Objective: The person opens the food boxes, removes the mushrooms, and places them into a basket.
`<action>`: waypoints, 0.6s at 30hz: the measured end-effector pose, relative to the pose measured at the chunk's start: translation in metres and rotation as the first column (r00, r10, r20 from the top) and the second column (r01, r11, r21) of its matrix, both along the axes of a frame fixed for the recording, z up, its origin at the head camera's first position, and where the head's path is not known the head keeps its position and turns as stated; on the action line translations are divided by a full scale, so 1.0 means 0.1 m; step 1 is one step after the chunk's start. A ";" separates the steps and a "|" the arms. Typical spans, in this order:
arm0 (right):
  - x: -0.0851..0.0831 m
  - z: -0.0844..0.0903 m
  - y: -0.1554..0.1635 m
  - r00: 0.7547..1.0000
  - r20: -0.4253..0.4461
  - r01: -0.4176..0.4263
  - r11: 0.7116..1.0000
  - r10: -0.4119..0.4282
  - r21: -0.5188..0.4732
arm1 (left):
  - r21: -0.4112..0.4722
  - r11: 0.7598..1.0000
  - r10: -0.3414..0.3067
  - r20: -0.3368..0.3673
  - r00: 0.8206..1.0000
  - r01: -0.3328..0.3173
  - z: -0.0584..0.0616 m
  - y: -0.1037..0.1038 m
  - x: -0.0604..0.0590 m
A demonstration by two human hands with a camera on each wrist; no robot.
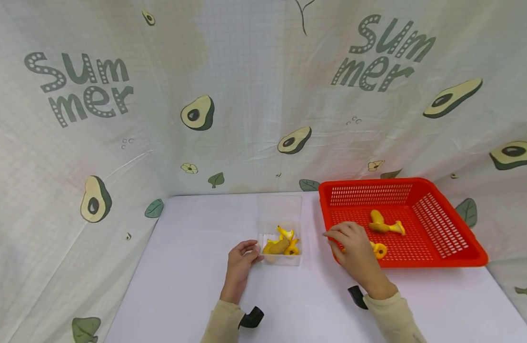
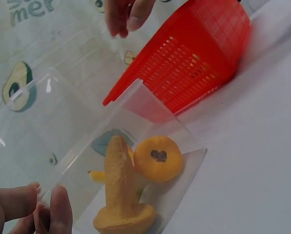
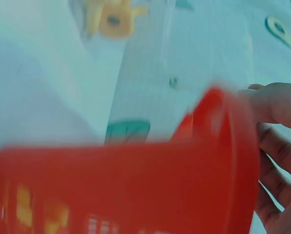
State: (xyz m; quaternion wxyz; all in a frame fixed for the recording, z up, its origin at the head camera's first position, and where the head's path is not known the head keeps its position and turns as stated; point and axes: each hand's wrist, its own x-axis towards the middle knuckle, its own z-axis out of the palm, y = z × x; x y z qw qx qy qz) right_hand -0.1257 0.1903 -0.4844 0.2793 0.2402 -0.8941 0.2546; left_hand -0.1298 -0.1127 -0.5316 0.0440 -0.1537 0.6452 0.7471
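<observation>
A clear plastic box (image 1: 280, 260) with its lid raised stands mid-table, holding several yellow mushroom-shaped pieces. In the left wrist view a tan mushroom (image 2: 118, 195) lies beside a round yellow end (image 2: 158, 159) with a dark mark. My left hand (image 1: 241, 267) pinches the box's left edge between thumb and fingers. Over the left rim of the red basket (image 1: 434, 261) is my right hand (image 1: 352, 247), its fingers loosely bent and nothing visible in them. Inside that basket lie another mushroom (image 1: 385, 225) and a yellow piece (image 1: 380, 250), partly hidden by the hand.
The basket stands right of the box on the white tabletop (image 1: 194, 238), with a strip of table between them. A printed cloth (image 1: 246, 95) hangs behind and at both sides. Black wrist mounts (image 1: 252, 317) show at both sleeves.
</observation>
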 end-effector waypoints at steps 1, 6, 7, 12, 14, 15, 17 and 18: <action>-0.01 0.01 -0.06 1.000 0.015 -0.009 1.000 0.009 0.001 | 0.003 1.000 -0.001 0.003 1.000 0.001 0.00 0.00 0.00; -0.08 0.03 -0.28 0.996 0.076 -0.042 0.999 0.040 0.023 | 0.018 1.000 0.004 0.015 1.000 -0.004 0.01 -0.01 0.00; -0.10 0.03 -0.31 0.996 0.081 -0.049 0.998 0.046 0.031 | 0.018 1.000 0.005 0.017 1.000 -0.006 0.02 -0.01 0.00; -0.21 0.03 -0.45 0.990 0.107 -0.096 0.993 0.088 0.068 | 0.016 1.000 0.010 0.016 1.000 -0.010 0.02 -0.01 -0.01; -0.24 0.04 -0.50 0.985 0.134 -0.117 0.989 0.105 0.086 | 0.018 1.000 0.011 0.012 1.000 -0.011 0.01 -0.01 -0.01; -0.26 0.04 -0.52 0.982 0.153 -0.127 0.987 0.111 0.096 | 0.020 1.000 0.011 0.012 1.000 -0.011 0.01 -0.01 -0.01; -0.28 0.05 -0.56 0.974 0.192 -0.148 0.982 0.124 0.116 | 0.022 1.000 0.009 0.009 1.000 -0.010 0.01 -0.01 -0.01; -0.29 0.06 -0.58 0.967 0.222 -0.154 0.980 0.123 0.129 | 0.019 1.000 0.007 0.010 1.000 -0.007 0.01 -0.01 -0.01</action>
